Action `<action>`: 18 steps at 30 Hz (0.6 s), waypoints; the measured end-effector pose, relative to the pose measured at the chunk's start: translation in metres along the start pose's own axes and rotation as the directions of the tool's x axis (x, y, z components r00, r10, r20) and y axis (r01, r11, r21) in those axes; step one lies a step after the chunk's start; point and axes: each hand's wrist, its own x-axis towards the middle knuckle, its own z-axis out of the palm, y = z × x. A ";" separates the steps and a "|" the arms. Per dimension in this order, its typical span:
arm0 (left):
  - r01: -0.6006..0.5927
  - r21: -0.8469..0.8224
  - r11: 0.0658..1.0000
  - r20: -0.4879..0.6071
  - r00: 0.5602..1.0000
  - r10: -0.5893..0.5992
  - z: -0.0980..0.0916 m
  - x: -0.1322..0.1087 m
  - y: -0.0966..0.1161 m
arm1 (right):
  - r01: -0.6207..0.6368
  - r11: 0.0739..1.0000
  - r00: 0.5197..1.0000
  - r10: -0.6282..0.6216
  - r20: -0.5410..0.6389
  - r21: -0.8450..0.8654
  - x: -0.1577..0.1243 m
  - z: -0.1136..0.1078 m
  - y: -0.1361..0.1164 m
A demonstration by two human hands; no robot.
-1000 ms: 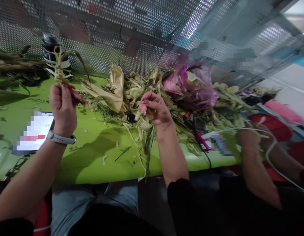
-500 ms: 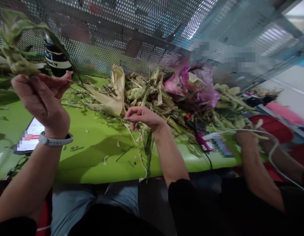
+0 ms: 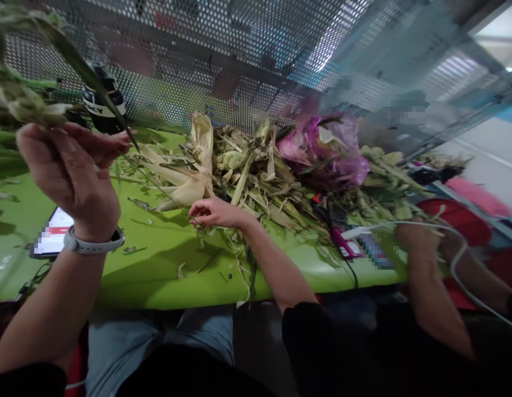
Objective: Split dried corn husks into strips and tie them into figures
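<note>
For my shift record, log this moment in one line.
Left hand: holding husk bundle aloft | right hand: curled above green table, contents unclear | beyond: husk pile, pink bag

Your bench [image 3: 144, 292]: lime green
Plant bundle [image 3: 28, 106] at your ten o'clock: pale green, its long leaf [image 3: 84, 71] darker green
Husks [image 3: 184, 192] at nine: straw yellow to cream
Bottle [image 3: 102, 91] at ten: black, with a white band [image 3: 109, 110]
Bag [image 3: 346, 166] at two: see-through pink and violet
Mesh panel [image 3: 223, 55] at twelve: silver-grey, patterned with rows of dots
Your watch strap [image 3: 94, 247] at eight: pale grey
Your trousers [image 3: 200, 333]: light blue
</note>
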 end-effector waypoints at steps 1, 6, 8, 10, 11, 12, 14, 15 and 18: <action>-0.072 -0.058 0.996 0.060 0.995 0.075 -0.002 0.000 -0.002 | 0.008 1.000 1.000 -0.008 0.005 -0.009 -0.001 -0.002 0.000; -0.070 -0.187 0.980 0.254 0.960 0.117 -0.014 -0.004 -0.016 | 0.098 0.982 0.991 -0.111 -0.078 -0.160 -0.011 -0.016 -0.003; 0.065 -0.142 0.988 0.370 0.929 -0.008 -0.017 -0.012 -0.022 | 0.185 0.958 0.942 -0.237 -0.240 -0.218 -0.016 -0.016 -0.009; 0.163 -0.079 0.984 0.459 0.881 -0.109 -0.019 -0.023 -0.027 | 0.282 0.947 0.890 -0.319 -0.326 -0.155 -0.019 -0.009 -0.016; 0.202 -0.050 0.978 0.495 0.855 -0.151 -0.019 -0.029 -0.029 | 0.326 0.942 0.884 -0.335 -0.327 -0.082 -0.018 -0.003 -0.019; 0.238 -0.030 0.971 0.525 0.830 -0.187 -0.019 -0.034 -0.030 | 0.350 0.937 0.893 -0.333 -0.304 0.003 -0.016 0.004 -0.021; 0.289 0.029 0.957 0.552 0.794 -0.257 -0.017 -0.044 -0.031 | 0.376 0.918 0.898 -0.327 -0.295 0.124 -0.010 0.019 -0.022; 0.305 0.068 0.950 0.554 0.780 -0.290 -0.016 -0.047 -0.032 | 0.382 0.910 0.893 -0.319 -0.317 0.160 -0.006 0.025 -0.021; 0.316 0.175 0.933 0.526 0.771 -0.360 -0.015 -0.050 -0.035 | 0.405 0.892 0.867 -0.304 -0.395 0.202 0.001 0.030 -0.018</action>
